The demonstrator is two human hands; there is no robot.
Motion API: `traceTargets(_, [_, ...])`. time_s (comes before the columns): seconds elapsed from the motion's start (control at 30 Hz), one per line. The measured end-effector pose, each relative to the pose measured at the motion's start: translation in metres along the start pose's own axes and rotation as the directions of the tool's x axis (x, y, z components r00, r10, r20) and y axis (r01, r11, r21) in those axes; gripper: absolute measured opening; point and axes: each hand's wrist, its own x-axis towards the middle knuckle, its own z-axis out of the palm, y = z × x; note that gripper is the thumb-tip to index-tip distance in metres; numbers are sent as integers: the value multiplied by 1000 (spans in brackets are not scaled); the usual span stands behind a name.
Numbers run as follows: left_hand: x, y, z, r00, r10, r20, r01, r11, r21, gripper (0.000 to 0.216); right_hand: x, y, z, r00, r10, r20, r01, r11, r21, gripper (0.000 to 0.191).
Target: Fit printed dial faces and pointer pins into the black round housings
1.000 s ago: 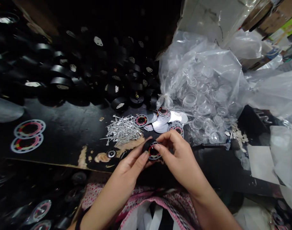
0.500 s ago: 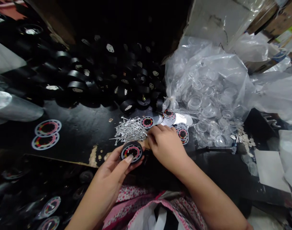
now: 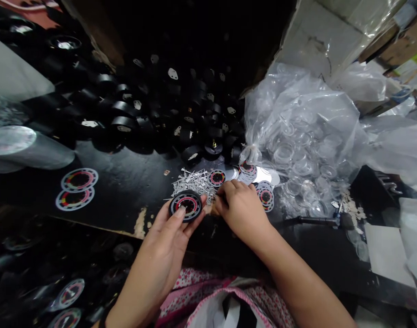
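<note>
A round black gauge with a red-and-white dial [image 3: 189, 202] is held in my left hand [image 3: 167, 239], the thumb pressed on its face and the fingers wrapped round its underside. My right hand [image 3: 242, 207] is at the near right edge of a heap of small white gauge pointers [image 3: 194, 181]. Its fingers are curled together, and what they hold, if anything, is hidden. Loose printed dial discs [image 3: 217, 177] lie just beyond the right hand, and a stack of similar dials [image 3: 265, 196] sits to its right.
Two overlapping dial discs [image 3: 79, 179] lie on the black table at left. Many black gauge housings [image 3: 124, 123] are piled at the back. A plastic bag of clear round covers [image 3: 297, 141] stands at right, near a black screwdriver-like tool [image 3: 316, 220]. More gauges [image 3: 69, 291] lie lower left.
The view has shifted slightly, moving the table things right and down. My left hand has raised the gauge a little and tilted its dial. My right hand stays by the pointers, fingers still curled.
</note>
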Motion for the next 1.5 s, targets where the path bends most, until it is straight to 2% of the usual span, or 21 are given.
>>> traceTargets(0.2, [-1,-3,-1,998,-25,-52,25,1000,-8,20,3,-2,-3,999,-30,13,31,999,-19,16])
traceTargets(0.33, [-1,-4,6,999,-41,-8,41,999,-20,25,-8,-2,-5,999,-29,-22,32,991,128,15])
traceTargets(0.47, [-1,-4,13,999,-49,-9,48,998,-38,23,-23,2,0,994,-2,-109,33,959,281,12])
traceTargets(0.6, [-4,-3,16,996,-75,44,78,996,-51,21,-36,10,-1,975,37,-218,79,864,498,13])
traceTargets(0.73, [-4,-6,18,998,-64,16,62,995,84,34,-48,10,-10,963,46,-265,154,714,683,13])
traceTargets(0.87, [-4,-18,18,993,-106,50,90,961,260,31,-55,7,-15,975,3,-220,135,783,607,11])
traceTargets(0.97, [-5,-26,14,990,-87,107,49,946,321,31,-58,8,-15,983,23,-184,84,829,553,11])
traceTargets(1.2, [-11,-20,14,985,-76,153,13,925,379,32,-64,9,-20,986,33,-163,65,824,563,13])
traceTargets(1.37, [-14,-14,18,990,42,135,-106,853,511,26,-67,8,-20,987,39,-156,60,807,587,18])
traceTargets(1.5, [-15,-14,14,978,115,172,-198,760,619,27,-70,4,-17,994,53,-91,12,800,600,21])
